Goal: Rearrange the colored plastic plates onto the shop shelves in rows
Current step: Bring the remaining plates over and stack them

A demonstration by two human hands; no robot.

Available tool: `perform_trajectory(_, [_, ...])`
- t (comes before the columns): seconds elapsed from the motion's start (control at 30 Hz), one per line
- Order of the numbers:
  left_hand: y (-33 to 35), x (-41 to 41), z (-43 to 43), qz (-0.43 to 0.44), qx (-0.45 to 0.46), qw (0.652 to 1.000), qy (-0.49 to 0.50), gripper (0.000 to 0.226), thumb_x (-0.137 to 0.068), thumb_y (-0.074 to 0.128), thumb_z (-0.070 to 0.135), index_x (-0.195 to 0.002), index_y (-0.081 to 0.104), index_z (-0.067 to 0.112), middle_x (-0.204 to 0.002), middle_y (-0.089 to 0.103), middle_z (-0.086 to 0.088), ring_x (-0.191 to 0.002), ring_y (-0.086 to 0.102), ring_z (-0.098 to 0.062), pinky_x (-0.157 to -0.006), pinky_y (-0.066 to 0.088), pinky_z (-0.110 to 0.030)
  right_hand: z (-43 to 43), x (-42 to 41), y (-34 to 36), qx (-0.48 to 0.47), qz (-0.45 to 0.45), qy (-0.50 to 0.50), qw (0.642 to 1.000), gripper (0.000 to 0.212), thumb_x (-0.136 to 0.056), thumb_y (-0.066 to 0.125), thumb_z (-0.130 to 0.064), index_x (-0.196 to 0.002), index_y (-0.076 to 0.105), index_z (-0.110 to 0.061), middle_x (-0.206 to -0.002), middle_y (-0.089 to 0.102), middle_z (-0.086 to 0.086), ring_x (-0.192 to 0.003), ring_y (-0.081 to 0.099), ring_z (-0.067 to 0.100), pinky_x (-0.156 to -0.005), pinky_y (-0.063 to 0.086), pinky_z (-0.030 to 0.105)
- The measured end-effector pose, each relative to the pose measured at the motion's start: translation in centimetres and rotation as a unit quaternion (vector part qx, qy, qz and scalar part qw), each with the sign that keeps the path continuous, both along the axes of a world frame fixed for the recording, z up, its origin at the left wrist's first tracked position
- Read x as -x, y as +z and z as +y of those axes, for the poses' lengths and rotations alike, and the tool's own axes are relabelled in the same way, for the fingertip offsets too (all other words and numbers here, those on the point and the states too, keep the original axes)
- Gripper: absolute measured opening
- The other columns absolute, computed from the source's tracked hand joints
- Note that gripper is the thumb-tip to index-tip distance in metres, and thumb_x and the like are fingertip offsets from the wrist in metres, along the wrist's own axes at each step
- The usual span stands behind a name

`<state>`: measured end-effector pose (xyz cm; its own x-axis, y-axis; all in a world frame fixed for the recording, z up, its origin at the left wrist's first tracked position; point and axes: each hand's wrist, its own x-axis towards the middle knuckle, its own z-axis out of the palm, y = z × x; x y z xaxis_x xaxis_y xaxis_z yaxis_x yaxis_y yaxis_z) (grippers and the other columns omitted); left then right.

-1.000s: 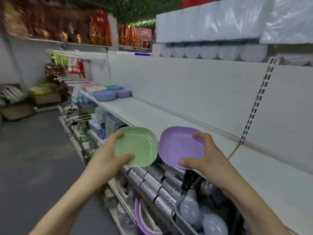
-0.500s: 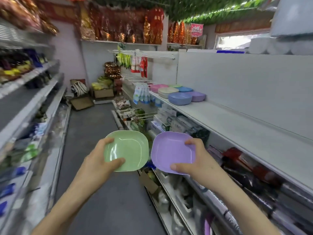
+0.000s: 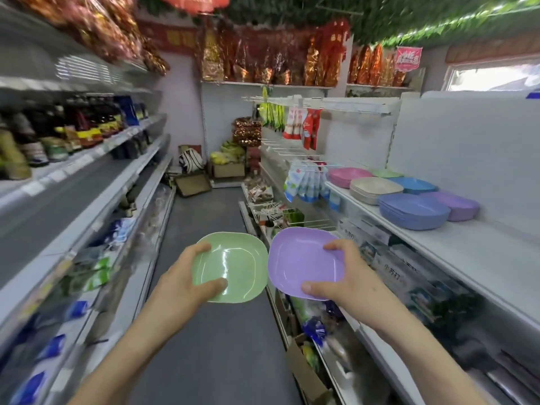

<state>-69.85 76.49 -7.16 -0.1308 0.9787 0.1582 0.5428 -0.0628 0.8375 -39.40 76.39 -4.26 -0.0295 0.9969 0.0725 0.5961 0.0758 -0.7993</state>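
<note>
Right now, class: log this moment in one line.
left hand: holds green plate | right hand: holds purple plate | shelf stacks: ahead right

On your right, the white shelf carries six plate stacks in two rows near its far end.

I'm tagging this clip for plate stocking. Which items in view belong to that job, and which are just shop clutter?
Job:
green plate in left hand
purple plate in right hand
plate stacks on white shelf

Clutter:
dark bottles
hanging packets
cardboard box
</note>
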Motion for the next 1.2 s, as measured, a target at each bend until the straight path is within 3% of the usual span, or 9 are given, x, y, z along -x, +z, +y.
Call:
perform_trajectory(0.13, [2.0, 1.5, 7.4, 0.01, -0.017, 0.999, 0.03, 0.066, -0.083, 0.081, 0.037, -0.137, 0.046, 0.049, -0.138, 0.05, 0.014, -0.123, 0.049, -0.012, -0.096, 0.044, -0.037, 8.8, 1.6, 1.8, -0.013, -0.011, 0.04, 0.999, 0.078, -0.076, 0.085, -0.045, -0.131, 0.03, -0.047, -0.118, 0.04, -0.031, -0.101, 0.051, -0.003, -0.074, 0.045, 0.027])
perform_trajectory(0.3, [2.9, 2.1, 14.7, 0.01, -0.029, 0.999, 0.044, 0.066, -0.085, 0.081, 0.032, -0.139, 0.046, 0.045, -0.135, 0.047, 0.019, -0.124, 0.044, -0.009, -0.096, 0.038, -0.034, 17.2, 2.1, 2.8, -0.016, -0.011, 0.05, 0.999, 0.078, -0.076, 0.087, -0.043, -0.131, 0.032, -0.045, -0.128, 0.045, -0.016, -0.102, 0.05, -0.004, -0.072, 0.044, 0.026])
perform_trajectory(0.47, [2.9, 0.2, 22.6, 0.01, -0.03, 0.999, 0.023, 0.063, -0.085, 0.08, 0.031, -0.137, 0.048, 0.044, -0.132, 0.049, 0.015, -0.118, 0.045, -0.009, -0.091, 0.037, -0.032, 22.6, 0.4, 2.6, -0.006, -0.017, 0.016, 1.0, 0.074, -0.077, 0.085, -0.044, -0.13, 0.033, -0.047, -0.122, 0.044, -0.024, -0.099, 0.058, 0.005, -0.076, 0.052, 0.033])
perform_trajectory(0.57, [2.5, -1.8, 28.4, 0.0, -0.022, 1.0, -0.018, 0.062, -0.084, 0.08, 0.033, -0.136, 0.049, 0.046, -0.133, 0.051, 0.015, -0.121, 0.048, -0.011, -0.091, 0.04, -0.033, 25.7, -1.6, 2.1, -0.007, -0.024, -0.028, 0.999, 0.072, -0.076, 0.085, -0.046, -0.128, 0.035, -0.048, -0.12, 0.044, -0.028, -0.1, 0.06, 0.007, -0.087, 0.053, 0.039])
perform_trajectory(0.73, [2.7, -5.7, 38.8, 0.006, -0.028, 0.994, -0.107, 0.063, -0.084, 0.081, 0.034, -0.137, 0.049, 0.044, -0.133, 0.054, 0.012, -0.121, 0.052, -0.017, -0.099, 0.046, -0.041, 31.4, -4.3, 2.2, -0.039, -0.014, -0.129, 0.991, 0.071, -0.073, 0.087, -0.049, -0.126, 0.039, -0.05, -0.127, 0.05, -0.02, -0.105, 0.053, -0.002, -0.08, 0.046, 0.028])
perform_trajectory(0.97, [5.6, -10.1, 52.1, 0.012, -0.055, 0.966, -0.252, 0.064, -0.086, 0.08, 0.032, -0.14, 0.049, 0.042, -0.132, 0.056, 0.006, -0.094, 0.061, -0.006, -0.071, 0.046, -0.021, 37.3, -5.3, 3.9, -0.047, -0.031, -0.26, 0.964, 0.072, -0.075, 0.085, -0.048, -0.128, 0.037, -0.048, -0.134, 0.051, -0.015, -0.112, 0.055, 0.009, -0.087, 0.043, 0.031])
perform_trajectory(1.03, [6.0, -11.9, 55.0, 0.017, -0.062, 0.952, -0.3, 0.064, -0.085, 0.08, 0.034, -0.139, 0.048, 0.043, -0.131, 0.057, 0.006, -0.088, 0.063, -0.013, -0.069, 0.046, -0.025, 37.8, -5.8, 4.2, -0.054, -0.035, -0.306, 0.95, 0.073, -0.074, 0.085, -0.049, -0.129, 0.036, -0.049, -0.135, 0.05, -0.016, -0.11, 0.054, 0.006, -0.085, 0.043, 0.027])
perform_trajectory(1.13, [6.4, -15.5, 57.7, 0.013, -0.081, 0.924, -0.372, 0.064, -0.085, 0.081, 0.03, -0.14, 0.05, 0.04, -0.132, 0.054, 0.012, -0.105, 0.056, -0.014, -0.08, 0.043, -0.027, 37.3, -6.4, 4.4, -0.067, -0.04, -0.373, 0.924, 0.072, -0.077, 0.085, -0.047, -0.133, 0.039, -0.045, -0.13, 0.046, -0.025, -0.112, 0.046, 0.002, -0.079, 0.035, 0.008])
perform_trajectory(1.2, [6.6, -18.3, 58.5, 0.002, -0.084, 0.908, -0.409, 0.065, -0.085, 0.082, 0.026, -0.141, 0.051, 0.037, -0.132, 0.054, 0.013, -0.118, 0.053, -0.012, -0.094, 0.041, -0.03, 36.3, -6.8, 4.6, -0.066, -0.047, -0.404, 0.911, 0.072, -0.077, 0.085, -0.048, -0.134, 0.041, -0.043, -0.127, 0.045, -0.029, -0.117, 0.043, 0.001, -0.083, 0.036, 0.01])
